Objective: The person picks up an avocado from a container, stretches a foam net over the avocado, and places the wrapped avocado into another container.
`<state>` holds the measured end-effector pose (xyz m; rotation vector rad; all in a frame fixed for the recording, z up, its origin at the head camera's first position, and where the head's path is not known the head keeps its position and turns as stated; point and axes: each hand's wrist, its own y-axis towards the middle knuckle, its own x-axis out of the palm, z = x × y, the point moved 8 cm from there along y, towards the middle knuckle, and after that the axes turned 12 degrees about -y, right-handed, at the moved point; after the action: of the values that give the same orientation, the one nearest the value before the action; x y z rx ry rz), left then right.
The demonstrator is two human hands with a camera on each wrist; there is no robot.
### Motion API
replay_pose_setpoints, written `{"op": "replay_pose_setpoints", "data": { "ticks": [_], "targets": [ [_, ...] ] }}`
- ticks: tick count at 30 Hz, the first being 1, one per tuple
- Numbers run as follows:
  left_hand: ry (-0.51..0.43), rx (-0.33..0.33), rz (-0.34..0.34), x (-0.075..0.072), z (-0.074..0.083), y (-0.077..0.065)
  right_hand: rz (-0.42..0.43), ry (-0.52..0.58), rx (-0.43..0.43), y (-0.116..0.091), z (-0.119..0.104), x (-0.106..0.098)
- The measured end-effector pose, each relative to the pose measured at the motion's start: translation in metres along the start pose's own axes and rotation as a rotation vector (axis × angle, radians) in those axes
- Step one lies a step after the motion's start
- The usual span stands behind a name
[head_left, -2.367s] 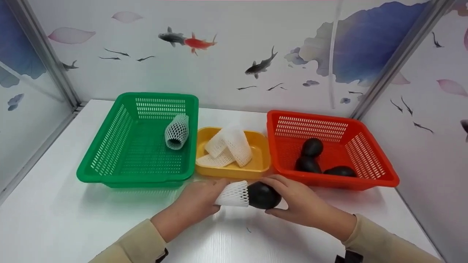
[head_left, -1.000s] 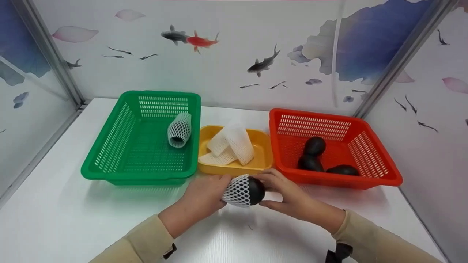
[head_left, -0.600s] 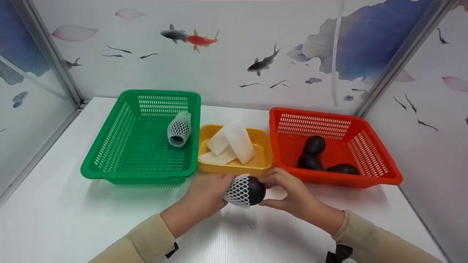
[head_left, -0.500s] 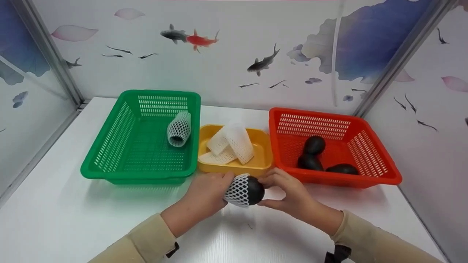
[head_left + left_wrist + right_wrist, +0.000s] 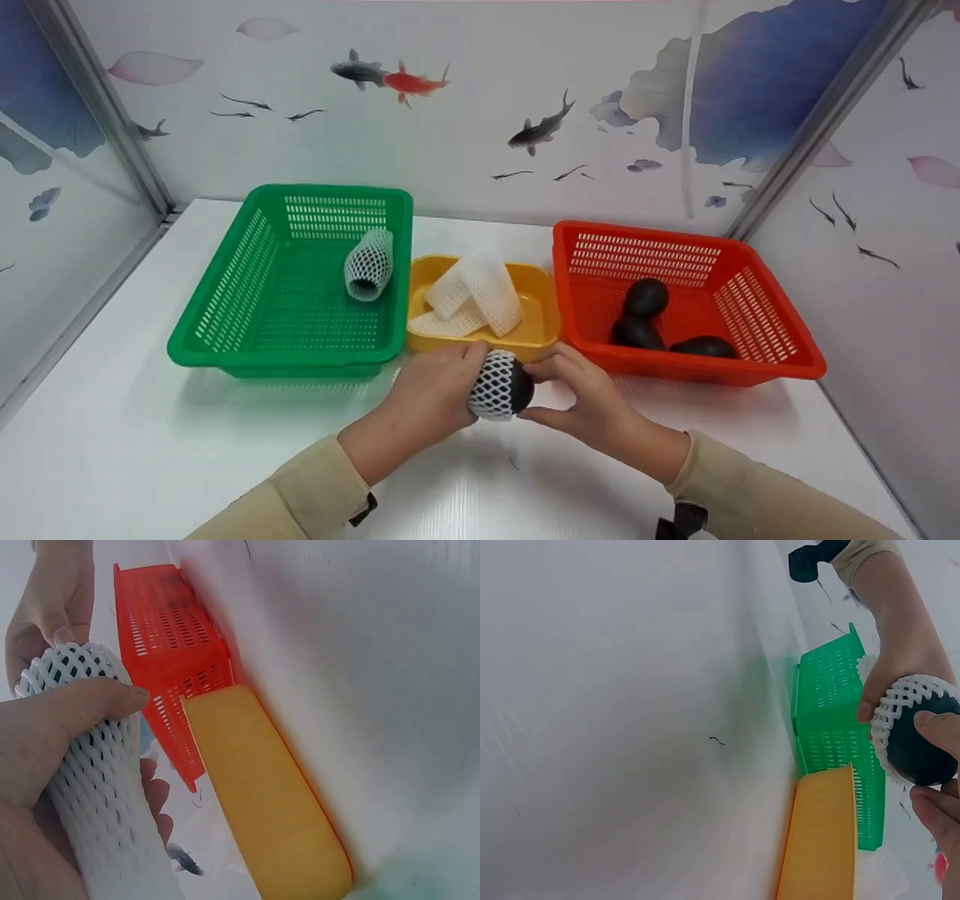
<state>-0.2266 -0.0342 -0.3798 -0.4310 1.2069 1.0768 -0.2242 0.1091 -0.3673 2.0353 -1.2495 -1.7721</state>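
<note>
A smooth black avocado (image 5: 523,388) sits partly inside a white foam net sleeve (image 5: 493,390), held above the table in front of the yellow basin. My left hand (image 5: 427,390) wraps round the sleeve; in the left wrist view its thumb lies across the netting (image 5: 105,787). The sleeve's far end extends past that palm. With thumb and fingertips, my right hand (image 5: 592,397) pinches the bare end of the avocado. In the right wrist view the stretched net edge circles the dark fruit (image 5: 922,739).
The green basket (image 5: 225,300) at left holds one netted avocado (image 5: 368,266). Flattened net sleeves (image 5: 491,296) lie in the yellow basin (image 5: 538,307). The red basket (image 5: 757,315) at right holds three bare avocados (image 5: 646,298). A patterned wall stands close behind.
The avocado has gone from mostly bare, at the sleeve's mouth, to mostly covered by the net. Both hands have come closer together, the left slightly right and the right leftward.
</note>
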Motion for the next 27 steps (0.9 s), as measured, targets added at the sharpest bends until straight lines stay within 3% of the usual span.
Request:
{"op": "replay_pose_setpoints", "data": {
  "ticks": [7,12,16,20,27],
  "targets": [
    [-0.065,-0.014,-0.010,0.000,0.002,0.001,-0.017,0.041,0.004,0.000,0.000,0.000],
    [-0.126,-0.077,-0.044,0.002,-0.005,0.001,-0.068,0.071,-0.014,0.000,0.004,-0.003],
    [-0.145,-0.086,-0.069,0.004,-0.007,0.000,-0.076,0.036,-0.049,0.000,0.005,-0.007],
    [-0.154,-0.071,-0.058,0.004,-0.006,-0.001,-0.007,-0.032,-0.105,0.000,0.003,-0.013],
    [-0.160,-0.056,-0.025,0.000,-0.001,0.000,0.123,-0.025,-0.134,-0.004,0.002,-0.018]
  ]
}}
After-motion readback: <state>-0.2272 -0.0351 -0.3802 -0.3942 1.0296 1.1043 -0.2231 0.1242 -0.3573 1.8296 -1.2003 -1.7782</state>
